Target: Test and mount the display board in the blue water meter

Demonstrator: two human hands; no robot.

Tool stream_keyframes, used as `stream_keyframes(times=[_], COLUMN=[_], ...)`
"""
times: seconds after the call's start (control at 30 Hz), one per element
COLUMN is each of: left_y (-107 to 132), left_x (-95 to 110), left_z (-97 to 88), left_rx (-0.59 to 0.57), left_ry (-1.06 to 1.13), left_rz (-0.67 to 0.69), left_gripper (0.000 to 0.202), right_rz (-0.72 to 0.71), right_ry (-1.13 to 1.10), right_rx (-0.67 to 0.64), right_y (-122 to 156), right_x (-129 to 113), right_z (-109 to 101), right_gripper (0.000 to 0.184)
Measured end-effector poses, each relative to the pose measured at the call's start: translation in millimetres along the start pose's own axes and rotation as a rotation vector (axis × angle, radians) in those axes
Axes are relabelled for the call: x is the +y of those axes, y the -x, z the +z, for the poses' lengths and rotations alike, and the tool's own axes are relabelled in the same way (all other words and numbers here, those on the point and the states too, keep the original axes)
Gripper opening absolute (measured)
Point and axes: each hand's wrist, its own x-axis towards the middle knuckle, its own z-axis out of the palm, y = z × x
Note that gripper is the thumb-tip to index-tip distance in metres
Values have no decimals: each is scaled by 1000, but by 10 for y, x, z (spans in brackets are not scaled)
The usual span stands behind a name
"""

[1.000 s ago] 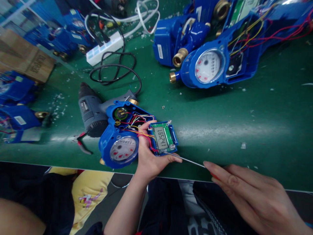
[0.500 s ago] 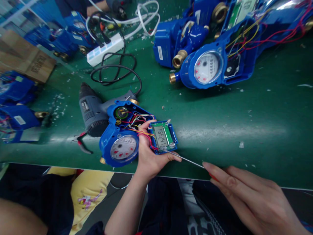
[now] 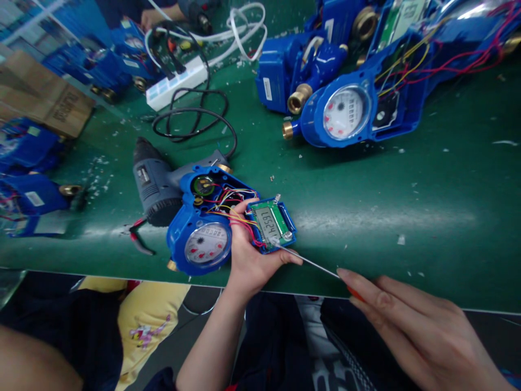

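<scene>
My left hand [image 3: 250,260] is closed around a small blue case holding a green circuit board with an LCD display [image 3: 267,222]. Red, yellow and white wires run from this board into an opened blue water meter [image 3: 199,228], which lies on the bench just left of the hand. In my right hand [image 3: 415,320] is a screwdriver [image 3: 311,263] with a thin metal shaft and an orange handle, mostly covered by the fingers. Its tip is at the lower corner of the board, by the display's edge; the exact contact is too small to make out.
A grey heat gun [image 3: 157,184] lies behind the meter, with red-handled pliers [image 3: 140,239] nearby. Beyond are a white power strip [image 3: 177,84], looped cables and a cardboard box [image 3: 49,98]. More blue meters [image 3: 345,114] stand at the back right. A co-worker's hand [image 3: 163,16] is at the far edge.
The screwdriver tip has shifted very slightly at the board's lower corner. Both hands otherwise keep nearly the same position and hold.
</scene>
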Motion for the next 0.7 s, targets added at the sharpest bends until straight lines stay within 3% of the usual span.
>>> stream_keyframes(times=[0.33, 0.57, 0.7], left_y=[3, 13, 24], left_x=[-1, -1, 18], left_z=[16, -14, -26], left_rx=[24, -20, -27], left_ry=[30, 79, 63], left_rz=[-19, -63, -73], left_gripper=[100, 99, 91], right_rz=[10, 66, 116], right_ry=[-30, -124, -146], right_rx=[-20, -52, 30], right_y=[-18, -61, -50], right_x=[-3, -6, 22], right_z=[-23, -51, -96], right_gripper=[32, 29, 31])
